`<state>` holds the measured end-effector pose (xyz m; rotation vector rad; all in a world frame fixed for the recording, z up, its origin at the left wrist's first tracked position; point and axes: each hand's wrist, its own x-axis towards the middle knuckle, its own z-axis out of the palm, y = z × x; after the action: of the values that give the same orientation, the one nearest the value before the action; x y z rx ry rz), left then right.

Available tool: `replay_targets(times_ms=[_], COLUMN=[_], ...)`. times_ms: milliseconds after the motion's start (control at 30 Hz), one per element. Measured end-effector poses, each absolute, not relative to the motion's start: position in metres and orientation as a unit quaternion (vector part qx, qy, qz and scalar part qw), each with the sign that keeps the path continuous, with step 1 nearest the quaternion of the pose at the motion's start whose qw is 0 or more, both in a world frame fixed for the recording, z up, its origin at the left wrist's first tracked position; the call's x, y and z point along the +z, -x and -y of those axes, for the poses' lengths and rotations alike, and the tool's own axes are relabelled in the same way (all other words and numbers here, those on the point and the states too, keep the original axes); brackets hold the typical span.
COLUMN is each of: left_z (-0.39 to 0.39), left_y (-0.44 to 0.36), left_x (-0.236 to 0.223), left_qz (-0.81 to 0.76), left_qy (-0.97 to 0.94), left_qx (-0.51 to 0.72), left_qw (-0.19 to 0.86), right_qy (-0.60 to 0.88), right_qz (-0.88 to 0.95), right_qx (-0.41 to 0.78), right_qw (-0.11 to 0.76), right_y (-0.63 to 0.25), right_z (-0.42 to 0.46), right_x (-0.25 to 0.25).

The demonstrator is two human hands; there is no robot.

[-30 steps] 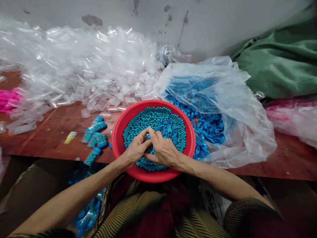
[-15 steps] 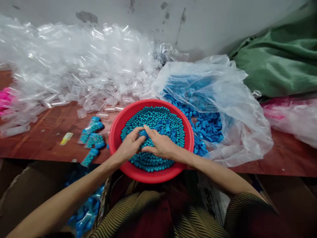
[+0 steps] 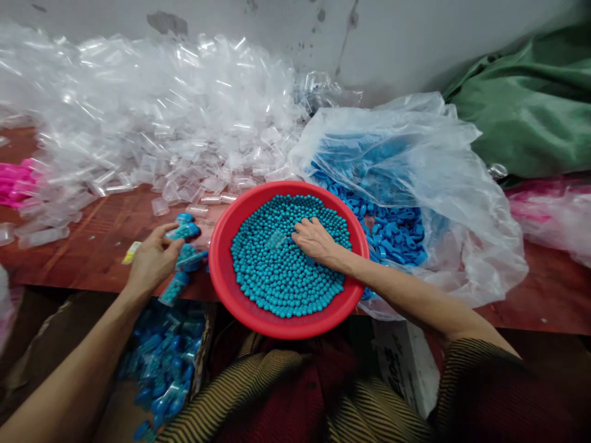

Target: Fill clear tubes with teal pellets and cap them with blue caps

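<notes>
My left hand [image 3: 157, 257] is at the left of the table, thumb and forefinger apart. Its fingertips are right by a small group of clear tubes [image 3: 187, 255] filled with turquoise beads and topped with blue caps. Its other fingers are partly hidden. A red basin [image 3: 220, 264] full of turquoise beads [image 3: 281, 283] stands at the table's front edge. My right hand [image 3: 316, 240] rests on the beads with fingers curled inward; whatever is under them is hidden. An unfilled clear tube [image 3: 277, 240] lies on the beads left of it.
Clear tubes [image 3: 161, 123] are heaped along the wall. Blue caps [image 3: 397, 231] spill from a plastic bag [image 3: 462, 203] right of the basin. Below the edge, a box holds capped tubes [image 3: 161, 357]. Pink pieces [image 3: 18, 184] lie far left, green cloth [image 3: 530, 104] back right.
My hands have parted from over the basin. The left went to the filled tubes and let go of the blue-capped piece; the right moved over the blue caps in the beads. A clear tube now shows there.
</notes>
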<state>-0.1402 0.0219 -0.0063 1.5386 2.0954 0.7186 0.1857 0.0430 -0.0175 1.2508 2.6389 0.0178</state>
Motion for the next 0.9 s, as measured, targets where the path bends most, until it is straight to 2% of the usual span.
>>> replay_targets(times_ms=[133, 200, 267, 333, 467, 700, 900], left_z=[-0.028, -0.03, -0.033, -0.039, -0.057, -0.078, -0.101], left_y=[0.111, 0.084, 0.053, 0.022, -0.018, -0.035, -0.057], left_x=[0.006, 0.012, 0.014, 0.011, -0.007, -0.034, -0.055], left_qz=[-0.741, -0.685, -0.63, -0.599, -0.6, -0.634, -0.637], left_qy=[-0.617, -0.677, -0.739, -0.78, -0.762, -0.691, -0.593], left_qx=[0.259, 0.267, 0.224, 0.121, 0.003, 0.012, 0.072], left_qw=[0.055, 0.035, 0.078, 0.133, 0.245, 0.347, 0.488], right_qy=[-0.45, -0.46, -0.46, -0.464, -0.484, -0.551, -0.592], right_qz=[-0.887, -0.882, -0.882, -0.879, -0.865, -0.826, -0.798], right_qx=[-0.001, -0.003, -0.004, -0.014, -0.038, -0.067, -0.1], right_qw=[0.107, 0.102, 0.101, 0.11, 0.127, 0.095, 0.051], right_y=[-0.187, -0.188, -0.186, -0.182, -0.179, -0.2, -0.206], right_z=[-0.044, -0.045, -0.044, -0.044, -0.047, -0.059, -0.06], right_x=[-0.019, -0.021, -0.023, -0.024, -0.024, -0.019, -0.02])
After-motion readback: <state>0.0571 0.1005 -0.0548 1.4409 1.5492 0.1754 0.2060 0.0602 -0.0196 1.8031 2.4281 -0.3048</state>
